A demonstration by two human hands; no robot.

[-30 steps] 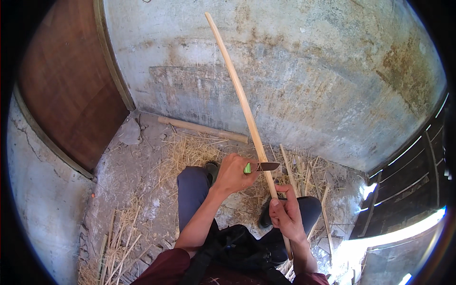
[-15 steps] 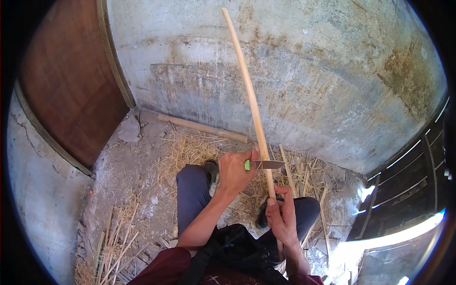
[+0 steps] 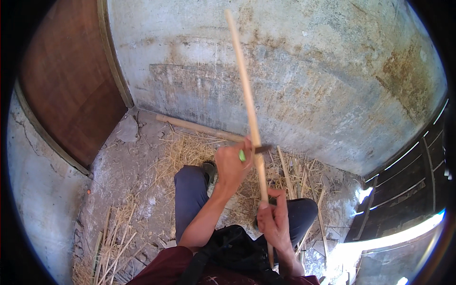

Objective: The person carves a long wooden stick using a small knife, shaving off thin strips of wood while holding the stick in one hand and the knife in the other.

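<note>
A long, pale strip of wood or bamboo (image 3: 245, 90) rises from near my lap toward the wall, leaning slightly left at its top. My left hand (image 3: 232, 164) is closed around the green handle of a knife (image 3: 262, 149), whose dark blade lies across the strip and is blurred. Lower down, my right hand (image 3: 275, 221) grips the strip between thumb and fingers, near my right knee. The strip's bottom end reaches down beside the black bag (image 3: 232, 249) at my waist.
Straw-like shavings (image 3: 183, 152) cover the floor around my feet. A thick bamboo pole (image 3: 199, 127) lies along the wall's base. Split sticks (image 3: 286, 173) lean at right, with more (image 3: 116, 249) at lower left. A brown door (image 3: 71, 80) stands at left.
The knife and my left hand have moved slightly up and left along the strip, and the blade has turned. The strip and my right hand have shifted a little left.
</note>
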